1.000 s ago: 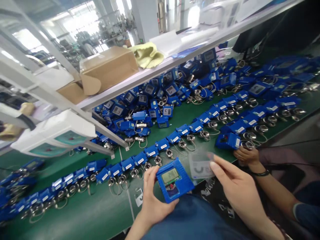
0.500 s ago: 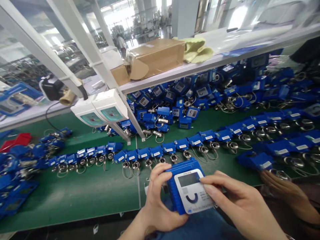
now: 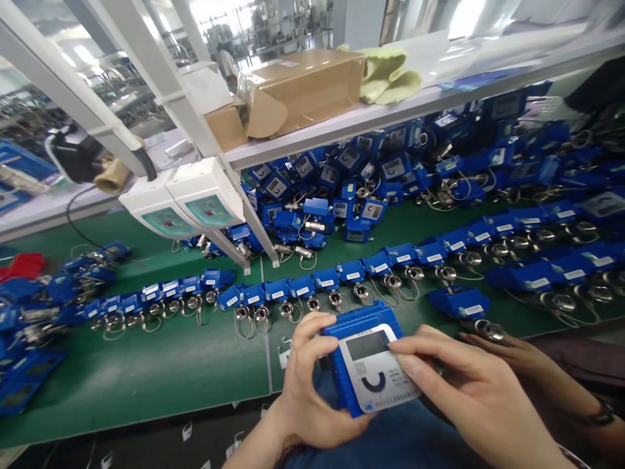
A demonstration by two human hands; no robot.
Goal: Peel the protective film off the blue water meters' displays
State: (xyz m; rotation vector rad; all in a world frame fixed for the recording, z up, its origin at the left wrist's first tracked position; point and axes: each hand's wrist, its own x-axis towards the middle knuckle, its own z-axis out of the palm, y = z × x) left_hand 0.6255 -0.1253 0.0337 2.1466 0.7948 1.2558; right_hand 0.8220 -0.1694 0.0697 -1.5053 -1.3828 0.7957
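- The blue meter box [image 3: 341, 378] is in our hands, near the front edge of the table [image 3: 195, 378], with its face turned up to us.
- Our left hand [image 3: 307, 384] is curved around the left side of this box; the fingers grip its upper left part, and the thumb supports the lower edge.
- Our right hand [image 3: 469, 384] touches the white label [image 3: 381, 368], which has a dark display window. Its thumb and forefinger are close together at the label's right side; we cannot tell if they pinch it.
- The table surface is green and smooth. A slanting row of blue boxes [image 3: 301, 286] with metal fittings crosses it, from the left part towards the right edge.
- A loose pile of similar boxes [image 3: 316, 206] lies towards the back edge, partly under the shelf [image 3: 293, 146].
- On the shelf we see a cardboard box [image 3: 312, 91] and, touching its right end, a yellow cloth [image 3: 390, 75].
- At the table's right part, another person's hand [image 3: 517, 358] is beside a metal fitting [image 3: 488, 330].
- Below the front edge, small pale pieces [image 3: 187, 431] are scattered on something dark.
- Behind, the room is bright, with a grey pillar [image 3: 361, 36].
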